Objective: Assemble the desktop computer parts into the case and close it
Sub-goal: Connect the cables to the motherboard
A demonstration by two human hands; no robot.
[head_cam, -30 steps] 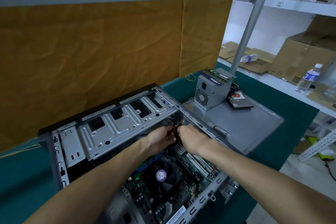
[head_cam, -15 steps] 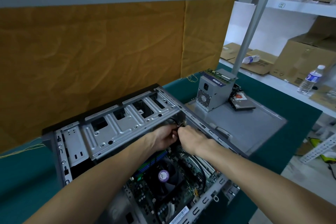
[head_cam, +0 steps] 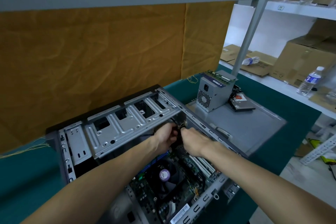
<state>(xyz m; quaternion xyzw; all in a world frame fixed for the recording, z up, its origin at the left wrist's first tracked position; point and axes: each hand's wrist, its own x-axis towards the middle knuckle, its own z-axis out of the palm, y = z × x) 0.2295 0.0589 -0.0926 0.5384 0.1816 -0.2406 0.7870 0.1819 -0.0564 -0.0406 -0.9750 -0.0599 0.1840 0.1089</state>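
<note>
An open computer case (head_cam: 101,132) lies on a green table (head_cam: 27,174); inside, beside the drive cage (head_cam: 127,123), the left hand (head_cam: 166,137) and right hand (head_cam: 193,140) curl round dark cables (head_cam: 179,130); further right, a power supply (head_cam: 211,94) and hard drive (head_cam: 241,102) rest on the side panel (head_cam: 245,125).

I see dim, bluish light, brightest at the upper right; straight edges bow toward the frame's borders, and everything looks slightly soft.
</note>
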